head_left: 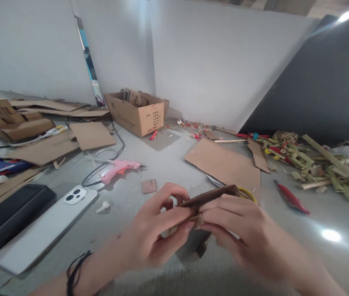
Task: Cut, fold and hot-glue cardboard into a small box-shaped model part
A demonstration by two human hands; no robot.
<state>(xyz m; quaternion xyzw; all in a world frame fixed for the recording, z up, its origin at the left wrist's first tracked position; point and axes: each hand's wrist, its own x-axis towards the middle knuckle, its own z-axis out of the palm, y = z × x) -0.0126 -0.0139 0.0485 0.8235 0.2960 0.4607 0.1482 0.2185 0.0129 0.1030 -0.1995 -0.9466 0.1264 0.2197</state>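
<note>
A folded brown cardboard piece [213, 196] is held between both hands above the grey table, at the lower middle. My left hand [158, 226] pinches its left part, fingers and thumb closed on it. My right hand [245, 230] grips the same piece from the right, fingertips almost touching those of the left. The fingers hide much of the piece. Just behind it, yellow-handled scissors [248, 195] lie partly covered on the table. A small cardboard square [149, 186] rests beyond my left hand.
A pink glue gun [120, 169], white phone [46, 228], black case [15, 216] and white earbud [103, 206] lie left. Behind stand an open cardboard box [137, 115] and flat cardboard [226, 164]. At right are a red cutter [292, 198] and cut green stalks [328, 164].
</note>
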